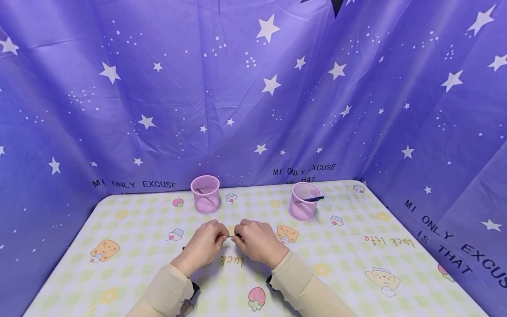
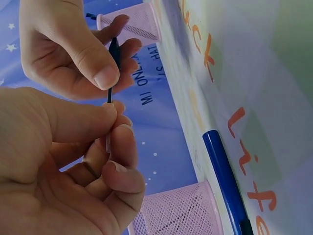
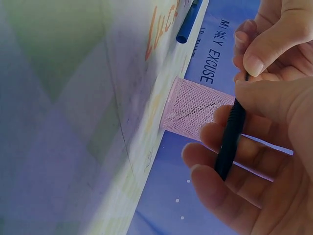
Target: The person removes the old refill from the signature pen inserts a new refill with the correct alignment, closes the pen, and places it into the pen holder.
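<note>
Both hands meet over the table in the head view, with a thin pen refill [image 2: 109,95] running between their fingertips. My left hand [image 1: 201,245] pinches the refill between thumb and forefinger; its clear end [image 2: 108,143] pokes out below the thumb. My right hand [image 1: 258,240] holds the dark blue pen grip section [image 3: 231,139], thumb near the end where the refill shows. How deep the refill sits in that section is hidden by the fingers. A blue pen barrel [image 2: 225,176] lies on the table beside my left hand, mostly hidden by that hand in the head view.
Beyond the hands stand two pink mesh cups. Thin sticks [image 1: 205,196] lean inside the left cup [image 1: 202,209]; a dark pen [image 1: 315,199] slants over the rim of the right cup [image 1: 302,213]. A checked cloth [image 1: 138,264] covers the table, and a purple star-printed curtain [image 1: 178,101] hangs behind.
</note>
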A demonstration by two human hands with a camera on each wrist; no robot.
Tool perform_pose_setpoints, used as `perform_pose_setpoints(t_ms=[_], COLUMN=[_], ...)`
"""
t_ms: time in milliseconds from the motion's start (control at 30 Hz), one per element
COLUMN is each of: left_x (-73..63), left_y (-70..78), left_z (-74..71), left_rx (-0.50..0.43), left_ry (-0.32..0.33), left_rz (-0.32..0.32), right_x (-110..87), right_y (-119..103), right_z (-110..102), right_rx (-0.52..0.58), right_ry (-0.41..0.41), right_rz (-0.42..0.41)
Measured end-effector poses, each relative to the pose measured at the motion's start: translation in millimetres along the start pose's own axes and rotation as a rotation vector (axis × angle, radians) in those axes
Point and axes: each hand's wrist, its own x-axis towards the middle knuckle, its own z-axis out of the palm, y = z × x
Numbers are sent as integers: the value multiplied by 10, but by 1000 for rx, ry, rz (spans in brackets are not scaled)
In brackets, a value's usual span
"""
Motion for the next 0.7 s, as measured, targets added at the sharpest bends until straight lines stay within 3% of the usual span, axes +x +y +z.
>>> perform_pose_setpoints(t_ms=[700], left_x=[-16], left_y=[-2], left_z=[11], left_rx=[36], left_ry=[7], left_rz=[15], right_x=[1], right_y=[1], right_z=[-10], right_rx=[-12], right_ry=[36], right_rz=[3])
